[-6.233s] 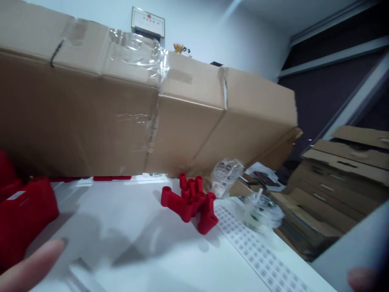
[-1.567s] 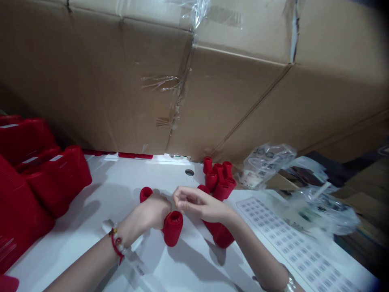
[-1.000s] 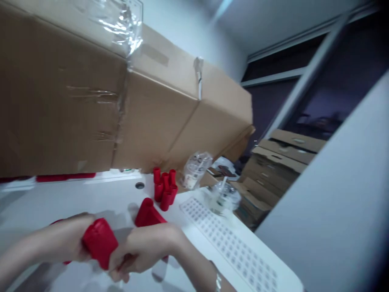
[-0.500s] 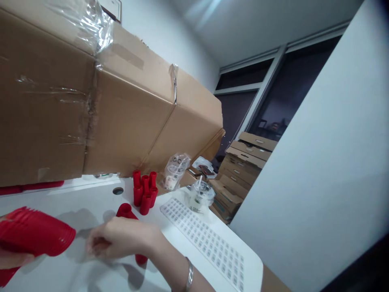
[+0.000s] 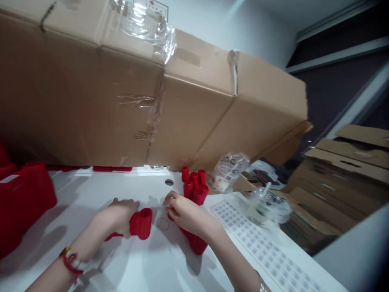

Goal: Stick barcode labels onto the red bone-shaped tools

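My left hand [image 5: 120,217] is closed round a rolled red bundle [image 5: 145,223] on the white table, the rolled end showing to the right of the fingers. My right hand [image 5: 180,210] has its fingers pinched together just above the tabletop; what is between them, if anything, is hidden. Under the right wrist lies another red roll [image 5: 198,244], partly covered by the hand. A thin loop like a rubber band [image 5: 162,223] rests on the table between the two hands.
Several red rolls [image 5: 199,194] stand grouped behind my right hand. A large red stack [image 5: 27,202] is at the left. Big taped cardboard boxes [image 5: 188,105] line the back. To the right are a printed label sheet [image 5: 261,243], a plastic-wrapped cup [image 5: 264,207] and more boxes [image 5: 322,186].
The view has swung left. My left hand has gone from the left edge down to the table with the red bundle. My right hand, blurred before, is now steadier and pinched.
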`<action>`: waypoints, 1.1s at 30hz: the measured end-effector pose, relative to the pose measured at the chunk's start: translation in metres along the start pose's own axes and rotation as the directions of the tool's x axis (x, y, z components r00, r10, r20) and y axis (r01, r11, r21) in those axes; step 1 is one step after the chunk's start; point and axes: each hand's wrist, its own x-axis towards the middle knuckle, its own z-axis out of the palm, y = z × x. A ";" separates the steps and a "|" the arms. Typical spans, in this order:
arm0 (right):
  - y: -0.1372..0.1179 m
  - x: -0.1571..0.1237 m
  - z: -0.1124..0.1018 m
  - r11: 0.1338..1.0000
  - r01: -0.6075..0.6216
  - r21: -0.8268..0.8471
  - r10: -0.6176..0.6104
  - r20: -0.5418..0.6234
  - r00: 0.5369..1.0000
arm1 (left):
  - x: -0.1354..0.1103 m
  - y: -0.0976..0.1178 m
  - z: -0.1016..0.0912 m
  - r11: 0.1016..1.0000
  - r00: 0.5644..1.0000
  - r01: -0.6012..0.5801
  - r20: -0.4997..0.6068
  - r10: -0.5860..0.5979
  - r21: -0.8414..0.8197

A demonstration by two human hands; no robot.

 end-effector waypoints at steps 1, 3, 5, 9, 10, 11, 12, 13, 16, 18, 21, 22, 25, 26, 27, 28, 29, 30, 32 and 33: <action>-0.005 0.000 -0.001 1.000 0.018 0.019 -0.018 -0.013 1.000 | -0.005 -0.003 -0.005 1.000 1.000 0.011 -0.015 -0.011 -0.004; -0.019 0.004 -0.002 0.997 0.053 0.057 -0.051 -0.031 0.998 | -0.017 -0.012 -0.013 0.999 0.999 0.043 -0.016 -0.043 -0.017; -0.034 0.013 0.002 0.992 0.099 0.082 -0.097 -0.027 0.995 | -0.027 -0.023 -0.019 0.997 0.997 0.076 0.015 -0.076 -0.027; -0.059 0.045 0.018 0.983 0.165 0.084 -0.168 0.034 0.985 | -0.041 -0.037 -0.024 0.993 0.988 0.115 0.108 -0.115 -0.002; -0.062 0.053 0.022 0.983 0.166 0.077 -0.170 0.049 0.984 | -0.043 -0.038 -0.024 0.993 0.986 0.116 0.120 -0.115 0.004; -0.065 0.060 0.026 0.984 0.162 0.071 -0.166 0.062 0.984 | -0.043 -0.039 -0.024 0.994 0.986 0.112 0.126 -0.112 0.006; -0.066 0.065 0.028 0.986 0.153 0.068 -0.158 0.073 0.985 | -0.043 -0.040 -0.023 0.994 0.986 0.108 0.126 -0.108 0.007; -0.066 0.069 0.030 0.988 0.142 0.068 -0.147 0.080 0.986 | -0.042 -0.041 -0.023 0.994 0.986 0.105 0.126 -0.105 0.006; -0.064 0.071 0.032 0.987 0.127 0.095 -0.135 0.086 0.987 | -0.037 -0.042 -0.022 0.994 0.985 0.107 0.137 -0.106 0.000; -0.062 0.071 0.032 0.984 0.130 0.122 -0.142 0.092 0.986 | -0.035 -0.044 -0.022 0.994 0.983 0.108 0.149 -0.106 -0.008; -0.059 0.071 0.032 0.980 0.134 0.151 -0.150 0.104 0.983 | -0.035 -0.045 -0.024 0.993 0.981 0.114 0.163 -0.109 -0.021; -0.058 0.072 0.033 0.978 0.134 0.157 -0.151 0.107 0.983 | -0.036 -0.045 -0.025 0.993 0.980 0.118 0.164 -0.112 -0.026; -0.056 0.074 0.034 0.976 0.135 0.174 -0.155 0.110 0.982 | -0.041 -0.044 -0.028 0.991 0.982 0.130 0.147 -0.123 -0.040; -0.056 0.074 0.035 0.975 0.134 0.176 -0.155 0.110 0.982 | -0.042 -0.044 -0.028 0.991 0.983 0.130 0.138 -0.123 -0.043; -0.056 0.074 0.035 0.975 0.133 0.176 -0.154 0.111 0.982 | -0.043 -0.044 -0.029 0.991 0.984 0.128 0.131 -0.121 -0.045; -0.056 0.074 0.035 0.976 0.130 0.175 -0.151 0.112 0.982 | -0.044 -0.044 -0.029 0.991 0.985 0.126 0.128 -0.119 -0.046; -0.057 0.073 0.036 0.977 0.127 0.173 -0.148 0.114 0.982 | -0.043 -0.044 -0.028 0.991 0.984 0.125 0.131 -0.118 -0.047; -0.057 0.073 0.036 0.977 0.124 0.171 -0.144 0.115 0.983 | -0.043 -0.044 -0.028 0.991 0.984 0.124 0.135 -0.117 -0.047; -0.058 0.073 0.036 0.978 0.121 0.170 -0.142 0.114 0.983 | -0.042 -0.043 -0.026 0.990 0.983 0.128 0.140 -0.120 -0.052; -0.059 0.072 0.035 0.978 0.124 0.170 -0.144 0.112 0.983 | -0.042 -0.042 -0.026 0.989 0.983 0.133 0.138 -0.124 -0.057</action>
